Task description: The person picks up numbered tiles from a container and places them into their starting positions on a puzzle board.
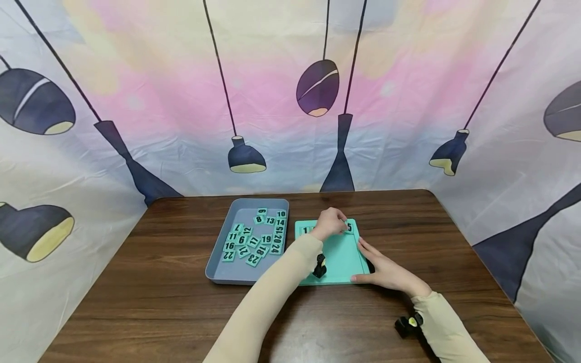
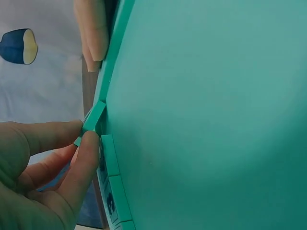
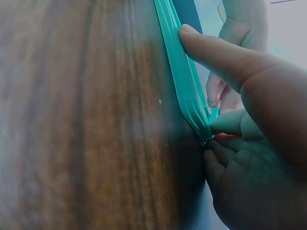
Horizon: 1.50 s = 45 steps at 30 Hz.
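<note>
A turquoise number board (image 1: pixel 338 259) lies flat on the table. My left hand (image 1: pixel 331 223) is at its far right corner. Thumb and finger of it pinch a small number tile (image 2: pixel 95 116) marked 5, which stands tilted against the board's rim. Beside it, a tile marked 3 (image 2: pixel 111 203) sits in the row along the edge, and a tile marked 1 (image 1: pixel 306 230) is at the row's left end. The left wrist hides part of the board. My right hand (image 1: pixel 386 269) rests against the board's near right corner, thumb on the near edge, straight fingers along the right side.
Left of the board stands a grey tray (image 1: pixel 213 264) with several loose number tiles (image 1: pixel 253 241) in it. Both lie on a dark wooden table (image 1: pixel 150 297). A patterned cloth (image 1: pixel 281 75) hangs behind it.
</note>
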Motion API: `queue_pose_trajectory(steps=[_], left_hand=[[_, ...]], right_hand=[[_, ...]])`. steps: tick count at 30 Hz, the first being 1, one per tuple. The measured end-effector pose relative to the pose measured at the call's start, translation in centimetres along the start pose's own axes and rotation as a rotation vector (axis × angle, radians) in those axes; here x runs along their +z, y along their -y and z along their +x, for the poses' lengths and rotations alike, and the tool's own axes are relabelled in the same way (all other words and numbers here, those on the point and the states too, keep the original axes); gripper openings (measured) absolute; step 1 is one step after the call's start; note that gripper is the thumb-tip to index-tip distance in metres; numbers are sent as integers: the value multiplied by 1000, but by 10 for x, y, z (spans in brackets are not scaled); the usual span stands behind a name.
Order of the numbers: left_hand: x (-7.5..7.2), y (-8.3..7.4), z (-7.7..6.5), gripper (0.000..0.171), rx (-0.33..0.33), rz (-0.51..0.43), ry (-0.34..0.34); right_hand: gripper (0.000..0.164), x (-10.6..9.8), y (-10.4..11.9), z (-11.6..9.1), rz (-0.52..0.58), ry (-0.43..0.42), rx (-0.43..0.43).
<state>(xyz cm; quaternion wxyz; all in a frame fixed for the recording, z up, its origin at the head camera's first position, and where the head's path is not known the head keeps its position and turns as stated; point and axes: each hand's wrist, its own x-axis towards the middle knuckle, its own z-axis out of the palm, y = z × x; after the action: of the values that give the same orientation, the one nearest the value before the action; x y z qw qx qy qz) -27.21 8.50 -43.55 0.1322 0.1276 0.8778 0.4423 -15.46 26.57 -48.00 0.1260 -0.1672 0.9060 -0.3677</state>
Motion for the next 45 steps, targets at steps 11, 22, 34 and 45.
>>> queue_pose_trajectory(steps=[11, 22, 34, 45], left_hand=[[3, 1, 0, 28, 30, 116, -5], [3, 1, 3, 56, 38, 149, -3], [-40, -7, 0, 20, 71, 194, -55], [-144, 19, -2, 21, 1, 0, -153]], right_hand=[[105, 0, 2, 0, -1, -4, 8], [105, -1, 4, -1, 3, -3, 19], [105, 1, 2, -1, 8, 12, 33], [106, -1, 5, -1, -6, 9, 23]])
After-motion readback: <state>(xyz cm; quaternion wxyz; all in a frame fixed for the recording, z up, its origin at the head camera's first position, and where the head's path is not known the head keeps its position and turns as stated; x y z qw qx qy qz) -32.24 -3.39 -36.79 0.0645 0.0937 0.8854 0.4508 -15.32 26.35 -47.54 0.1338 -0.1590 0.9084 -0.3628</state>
